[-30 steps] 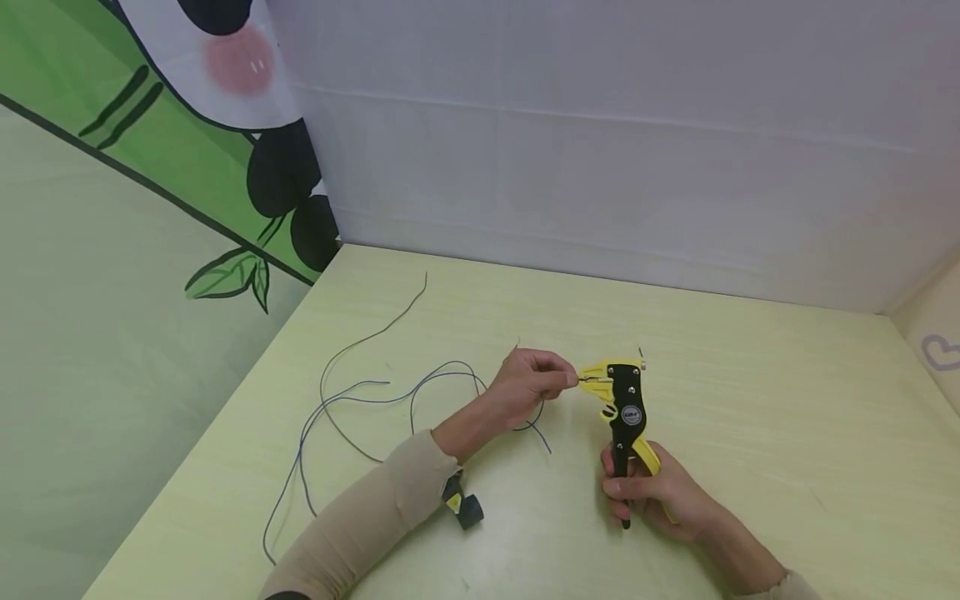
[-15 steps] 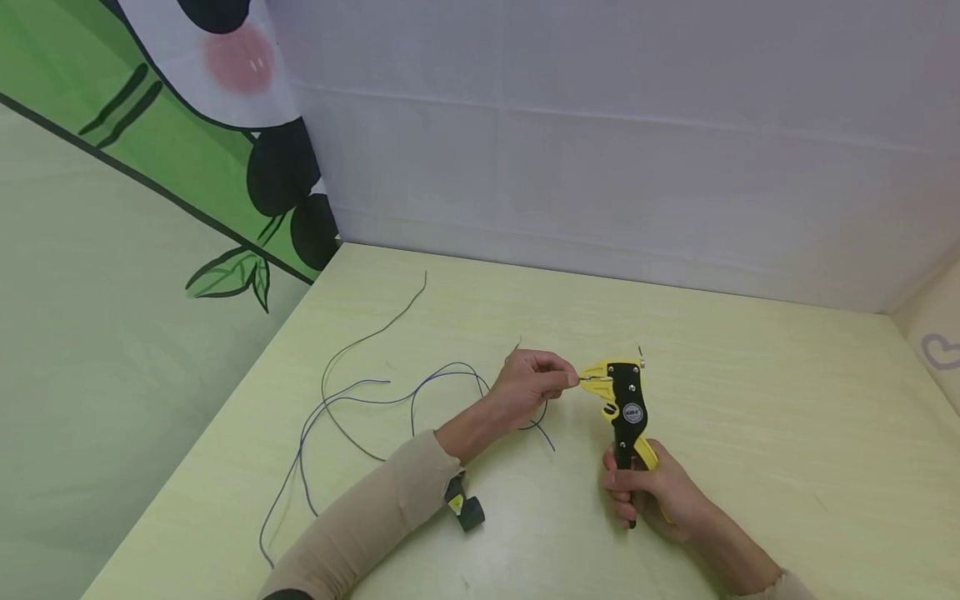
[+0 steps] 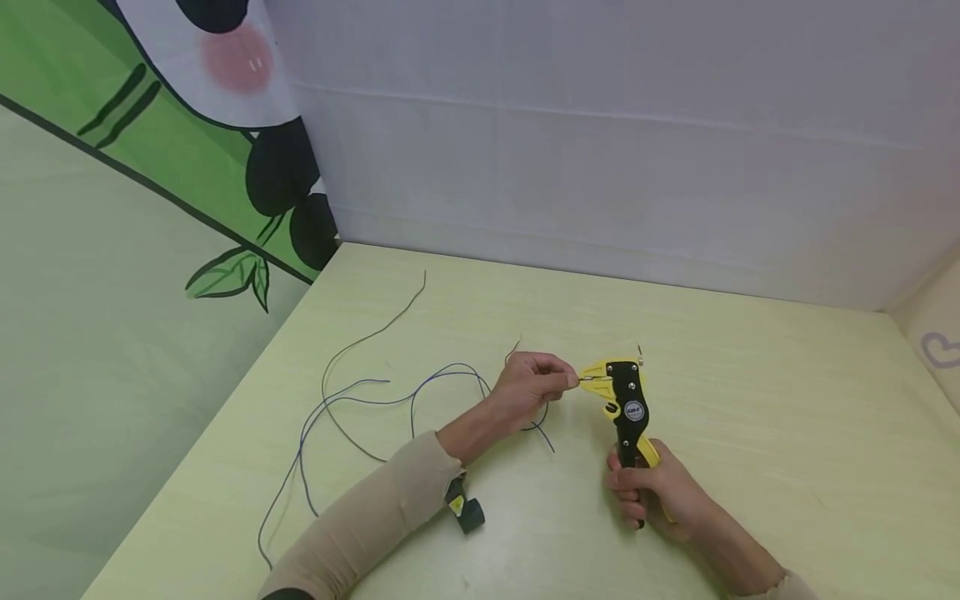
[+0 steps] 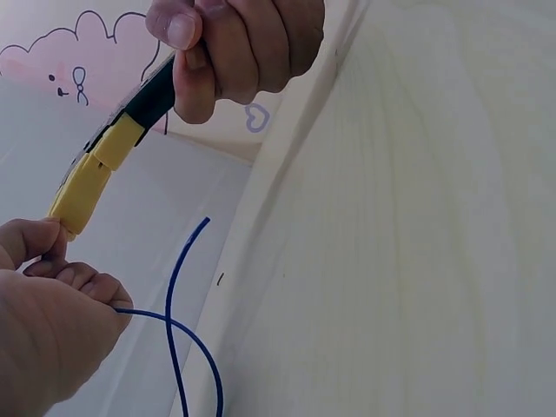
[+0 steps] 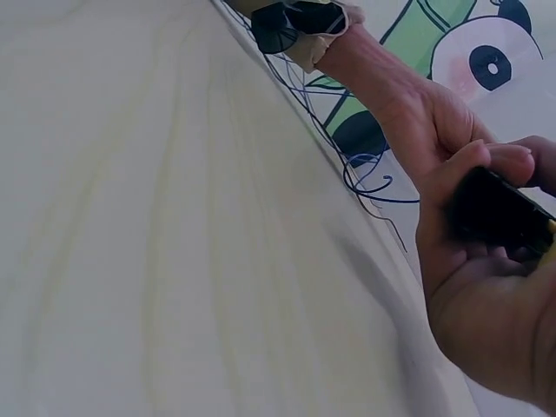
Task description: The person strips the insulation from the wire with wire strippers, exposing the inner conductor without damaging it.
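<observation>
My left hand pinches a thin wire between thumb and forefinger, right at the yellow jaws of a wire stripper. From under that hand's curled fingers a blue wire trails out in the left wrist view. My right hand grips the stripper's black and yellow handles, fingers wrapped around them, and holds the tool upright over the table. The wire's tip lies hidden inside the jaws. A small dark wire piece sticks up at the top of the stripper's head.
Blue wires and a dark wire lie looped across the left of the pale table. A short reddish wire end shows behind the left hand. Beneath the left sleeve is a black wrist camera.
My right fingers have squeezed the black handle closer to the yellow one, and the stripper's lower part has shifted slightly right. The left hand stays almost still at the jaws.
</observation>
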